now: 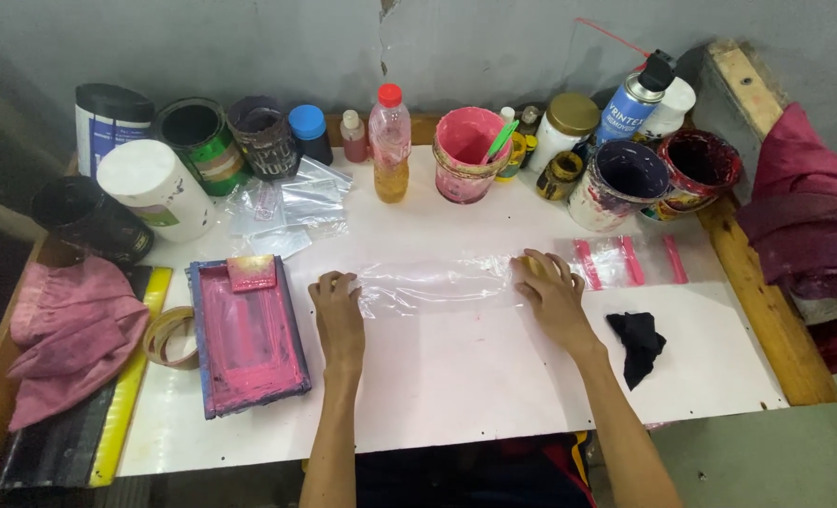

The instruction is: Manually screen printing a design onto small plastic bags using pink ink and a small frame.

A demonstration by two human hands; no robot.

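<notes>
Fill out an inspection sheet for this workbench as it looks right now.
Surface: white board tabletop, wooden edge, faint pink specks.
Job's things: clear plastic sheet lying flat, pinned at both ends.
Clutter: pink-inked printing screen frame, pink ink tub, dark ink pots, orange-liquid bottle, spray can, black rag, tape roll.
Hands: left hand and right hand press flat on the sheet.
Cables: nothing seen.
Surroundings: grey cracked wall, pink cloth, maroon cloth.

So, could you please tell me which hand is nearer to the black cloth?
The right. The right hand presses one end of the clear plastic sheet, just up and left of the black cloth. The left hand is on the sheet's far end, beside the pink screen frame.
</notes>
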